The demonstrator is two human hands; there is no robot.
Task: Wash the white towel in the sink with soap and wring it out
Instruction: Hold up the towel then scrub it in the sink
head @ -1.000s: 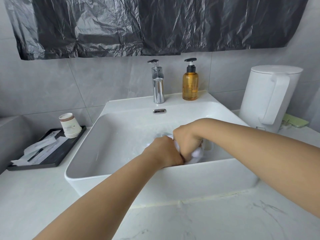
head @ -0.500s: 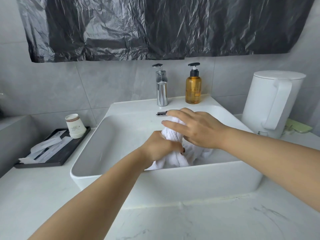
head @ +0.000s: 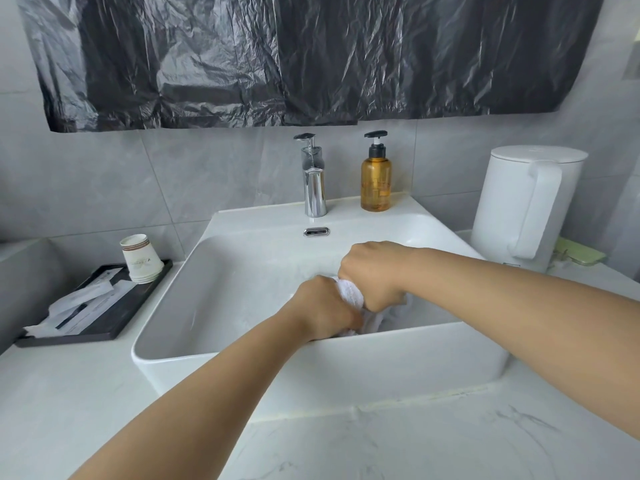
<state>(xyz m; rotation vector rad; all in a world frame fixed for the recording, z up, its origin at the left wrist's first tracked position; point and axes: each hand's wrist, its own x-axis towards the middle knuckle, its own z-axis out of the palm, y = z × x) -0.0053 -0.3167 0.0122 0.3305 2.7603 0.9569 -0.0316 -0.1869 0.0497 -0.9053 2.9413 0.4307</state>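
The white towel (head: 352, 292) is bunched into a twisted roll above the front part of the white sink (head: 221, 299). My left hand (head: 323, 308) grips its nearer end, fingers curled round it. My right hand (head: 375, 273) grips the farther end in a fist, just right of the left hand. Most of the towel is hidden by both hands; a loose tail hangs below into the basin. An amber soap bottle (head: 376, 178) with a black pump stands on the sink's back ledge, right of the chrome tap (head: 314, 181).
A white kettle (head: 523, 206) stands on the counter right of the sink, with a green item (head: 581, 254) behind it. On the left lies a black tray (head: 100, 306) with paper cups (head: 140, 259) and wrapped packets. Black plastic sheeting (head: 311, 57) hangs above.
My right hand, open over the towel half a second ago, has closed round it again. Both hands have dropped a little lower into the sink.
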